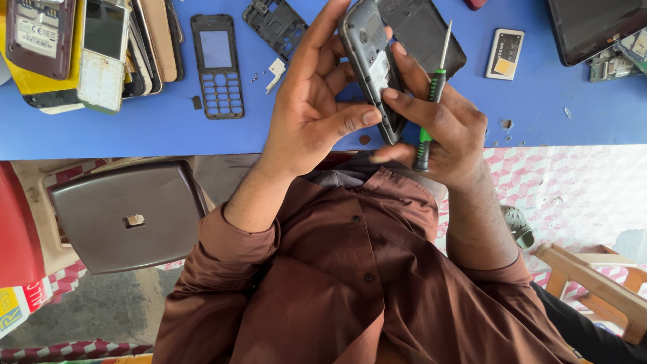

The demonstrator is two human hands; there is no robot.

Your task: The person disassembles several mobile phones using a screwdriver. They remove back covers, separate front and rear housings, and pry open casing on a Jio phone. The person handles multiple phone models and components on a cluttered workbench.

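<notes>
- You held a grey phone body (373, 64) upright at upper centre of the frame, back side towards you, above the blue table (135, 131).
- Your left hand (317, 108) was wrapped around the phone body from the left, thumb pressed on its near edge, fingers spread up behind it.
- Your right hand (448, 131) was closed on a green-and-black screwdriver (431, 94), the handle tucked under the fingers and the tip pointing up, clear of the phone. Two of its fingertips rested on the phone's right edge.
- Judgement: the grip looked sound. Pressure belonged on the rim, not the open back. The screwdriver tip was best held away from the exposed parts while the fingers worked.
- The phone body sat between both hands, touching each. The screwdriver shaft stood just beside it, on the right.
- A dark back cover (424, 30) lay on the table behind the hands, with a battery (505, 54) to its right.
- A black keypad frame (217, 64) and small loose screws (256, 77) lay to the left, so mind your left elbow.
- A stack of phones (101, 47) sat at upper left.
</notes>
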